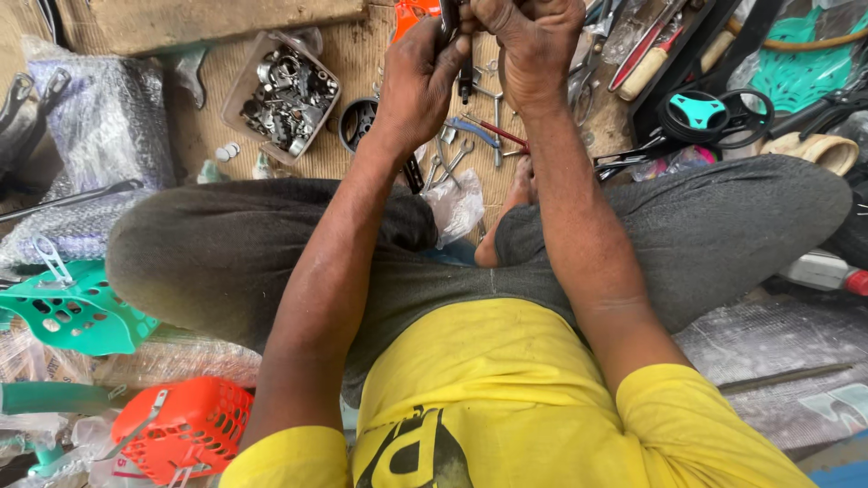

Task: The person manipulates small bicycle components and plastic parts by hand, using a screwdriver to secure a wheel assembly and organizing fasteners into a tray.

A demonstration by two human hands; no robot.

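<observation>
A person in a yellow T-shirt [506, 380] and grey trousers [226, 262] sits cross-legged on a woven mat [353, 54], both arms stretched forward to the top edge of the view. At lower left lie a teal plastic basket [77, 312] and an orange plastic basket [185, 425], each perforated and fitted with metal brackets, resting on clear plastic wrapping. A bundle of bubble wrap [104, 117] sits at upper left. To the right, a black steering-wheel-shaped part with a teal centre [701, 113] lies near a teal patterned plastic piece [805, 68].

The left hand [416, 81] and the right hand [533, 45] meet just above the knees, fingers curled tight together around a small dark metal part [452, 23] held between them; its upper end is cut off by the frame, so its kind cannot be told. A slim dark tool [466, 81] hangs down between the two hands; which hand holds it cannot be told. An orange plastic piece [411, 14] shows just behind the left hand.

On the mat below the hands lie small spanners [452, 158], a red-handled tool [497, 134] and a black ring-shaped part [357, 122]. Left of these stands a shallow tray [240, 86] heaped with nuts, bolts and metal fittings. A bare foot [515, 203] shows between the knees.
</observation>
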